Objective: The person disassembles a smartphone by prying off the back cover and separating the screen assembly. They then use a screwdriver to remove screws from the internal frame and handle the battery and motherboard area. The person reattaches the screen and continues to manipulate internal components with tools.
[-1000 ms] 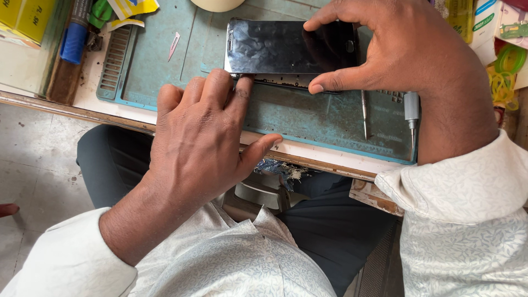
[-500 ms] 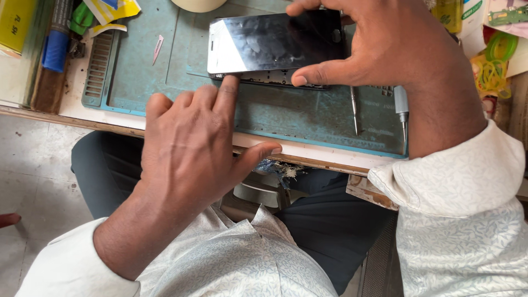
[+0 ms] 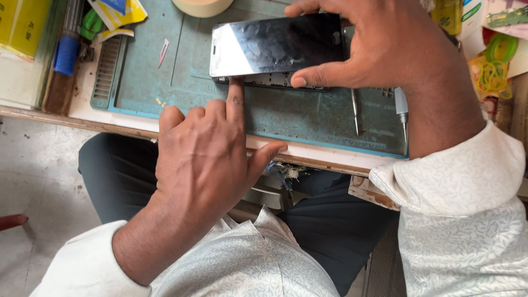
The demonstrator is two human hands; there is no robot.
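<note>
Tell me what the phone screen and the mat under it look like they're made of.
The phone screen looks like glossy dark glass: it mirrors light in a bright patch near its left end. The mat looks like matte teal rubber or vinyl, with scuffs and no shine. Which of the two is unclear.

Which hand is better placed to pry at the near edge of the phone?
Probably the left hand: its extended finger already touches the phone at the near edge, by the seam. The right hand grips the phone's other end, thumb on the near edge, steadying it on the teal mat.
</note>
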